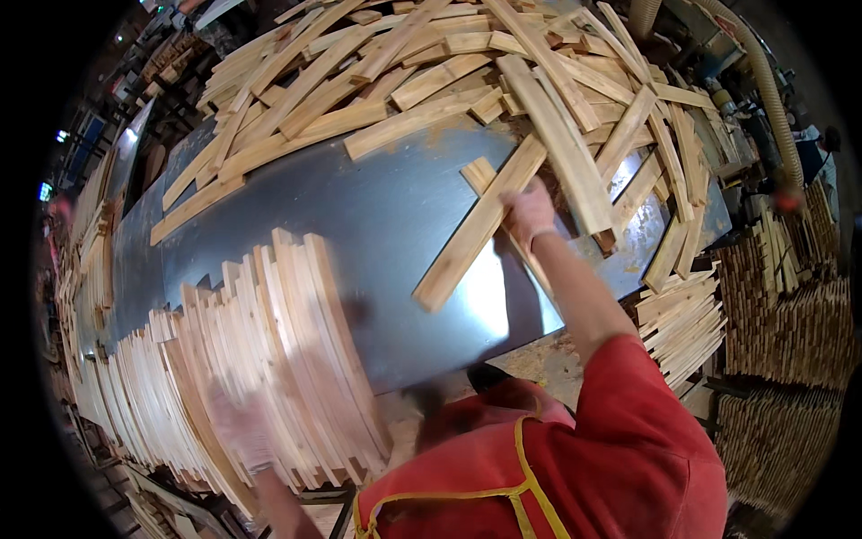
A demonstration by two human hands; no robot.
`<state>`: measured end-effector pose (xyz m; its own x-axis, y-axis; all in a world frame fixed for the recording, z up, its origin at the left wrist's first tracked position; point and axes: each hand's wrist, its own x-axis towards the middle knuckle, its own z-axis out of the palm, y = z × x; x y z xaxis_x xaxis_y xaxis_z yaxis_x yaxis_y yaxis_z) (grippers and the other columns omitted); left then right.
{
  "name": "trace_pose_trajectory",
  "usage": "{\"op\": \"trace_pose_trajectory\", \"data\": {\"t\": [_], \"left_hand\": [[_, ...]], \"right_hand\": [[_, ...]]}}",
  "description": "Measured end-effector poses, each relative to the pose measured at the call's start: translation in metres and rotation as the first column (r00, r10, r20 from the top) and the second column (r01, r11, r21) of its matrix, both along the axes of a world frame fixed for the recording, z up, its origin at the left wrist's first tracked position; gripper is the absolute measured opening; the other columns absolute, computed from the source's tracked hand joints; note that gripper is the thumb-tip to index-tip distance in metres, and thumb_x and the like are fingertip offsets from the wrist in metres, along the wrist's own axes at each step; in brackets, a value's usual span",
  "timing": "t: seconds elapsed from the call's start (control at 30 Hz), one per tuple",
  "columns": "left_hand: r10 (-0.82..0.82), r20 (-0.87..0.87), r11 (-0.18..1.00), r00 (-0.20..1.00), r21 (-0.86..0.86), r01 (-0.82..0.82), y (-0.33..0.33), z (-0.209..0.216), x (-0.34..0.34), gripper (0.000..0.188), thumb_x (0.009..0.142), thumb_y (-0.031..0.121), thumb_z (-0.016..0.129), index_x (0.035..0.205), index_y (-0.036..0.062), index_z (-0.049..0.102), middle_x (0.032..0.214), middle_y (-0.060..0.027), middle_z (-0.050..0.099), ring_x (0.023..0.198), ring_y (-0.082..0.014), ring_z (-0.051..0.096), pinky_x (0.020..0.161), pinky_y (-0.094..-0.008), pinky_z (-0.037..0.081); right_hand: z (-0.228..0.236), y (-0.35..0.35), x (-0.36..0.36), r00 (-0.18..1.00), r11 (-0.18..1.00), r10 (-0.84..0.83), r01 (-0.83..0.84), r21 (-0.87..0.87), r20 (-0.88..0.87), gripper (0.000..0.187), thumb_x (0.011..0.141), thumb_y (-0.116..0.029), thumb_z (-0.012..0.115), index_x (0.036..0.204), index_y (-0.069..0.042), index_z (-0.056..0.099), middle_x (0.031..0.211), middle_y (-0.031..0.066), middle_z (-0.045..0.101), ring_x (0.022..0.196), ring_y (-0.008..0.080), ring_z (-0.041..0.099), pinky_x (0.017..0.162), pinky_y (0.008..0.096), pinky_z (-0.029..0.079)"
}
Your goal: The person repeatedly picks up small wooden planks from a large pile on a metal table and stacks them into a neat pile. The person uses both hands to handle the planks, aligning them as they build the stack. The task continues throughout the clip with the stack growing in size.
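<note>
Basically, right hand (530, 211) grips a board (479, 229) by its side toward the table's (278, 198) near edge, probably for control, while left hand (241, 422), too blurred to tell its grip, is at slats (301, 337) packed tight, likely for mutual support.

My right hand (532, 211) holds a long flat light-brown wooden plank (471, 238) at its right edge, above the smooth grey metal table (287, 193). My left hand (241, 422), which is blurred, is at the near left, over a tight row of pale narrow wooden boards (301, 332). On the far side lies a loose heap of yellowish wooden planks (440, 81). At the right, there are high stacks of brown wooden strips (781, 332).
</note>
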<state>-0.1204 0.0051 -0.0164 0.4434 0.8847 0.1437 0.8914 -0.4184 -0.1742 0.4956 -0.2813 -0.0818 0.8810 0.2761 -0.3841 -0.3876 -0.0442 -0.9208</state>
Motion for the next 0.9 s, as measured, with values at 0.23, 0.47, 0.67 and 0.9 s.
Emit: {"op": "trace_pose_trajectory", "data": {"t": [0.23, 0.47, 0.67, 0.9], "left_hand": [[-0.407, 0.310, 0.732, 0.859, -0.452, 0.510, -0.202, -0.039, 0.256, 0.103, 0.077, 0.047, 0.088, 0.158, 0.0051, 0.040, 0.155, -0.0183, 0.049, 0.141, -0.0397, 0.049, 0.118, -0.0496, 0.039], [-0.239, 0.066, 0.699, 0.969, -0.680, 0.219, -0.226, -0.034, 0.300, 0.099, 0.079, 0.046, 0.084, 0.157, 0.0056, 0.038, 0.145, -0.0173, 0.054, 0.125, -0.0383, 0.059, 0.105, -0.0488, 0.048], [0.497, 0.537, 0.095, 0.682, -0.815, 0.572, -0.207, -0.041, 0.246, 0.068, 0.094, 0.021, 0.068, 0.155, -0.0007, 0.048, 0.134, -0.0101, 0.066, 0.116, -0.0198, 0.063, 0.101, -0.0345, 0.050], [0.655, 0.592, 0.197, 0.469, -0.734, 0.650, -0.221, -0.007, 0.167, 0.051, 0.098, 0.012, 0.060, 0.147, 0.0008, 0.059, 0.119, -0.0031, 0.070, 0.103, -0.0106, 0.061, 0.094, -0.0285, 0.051]], "right_hand": [[0.050, -0.050, -0.009, 0.695, 0.828, 0.448, -0.086, -0.554, 0.562, 0.065, 0.090, -0.027, 0.070, 0.147, 0.001, 0.055, 0.132, 0.0247, 0.069, 0.121, 0.0398, 0.065, 0.108, 0.0456, 0.049], [0.027, -0.090, 0.104, 0.771, 0.382, 0.513, 0.188, -0.905, 0.377, 0.081, 0.085, -0.037, 0.076, 0.155, -0.009, 0.047, 0.154, 0.0168, 0.053, 0.144, 0.0389, 0.047, 0.115, 0.0498, 0.045], [0.043, -0.062, 0.021, 0.702, 0.292, 0.662, 0.082, -0.953, 0.263, 0.078, 0.081, -0.026, 0.077, 0.152, -0.017, 0.047, 0.142, 0.0162, 0.061, 0.134, 0.0388, 0.056, 0.107, 0.0505, 0.051], [0.046, -0.044, -0.144, 0.920, 0.925, 0.351, -0.310, -0.220, 0.177, 0.051, 0.083, -0.010, 0.068, 0.132, 0.001, 0.058, 0.120, 0.0204, 0.070, 0.110, 0.0333, 0.068, 0.100, 0.0382, 0.052]]}}
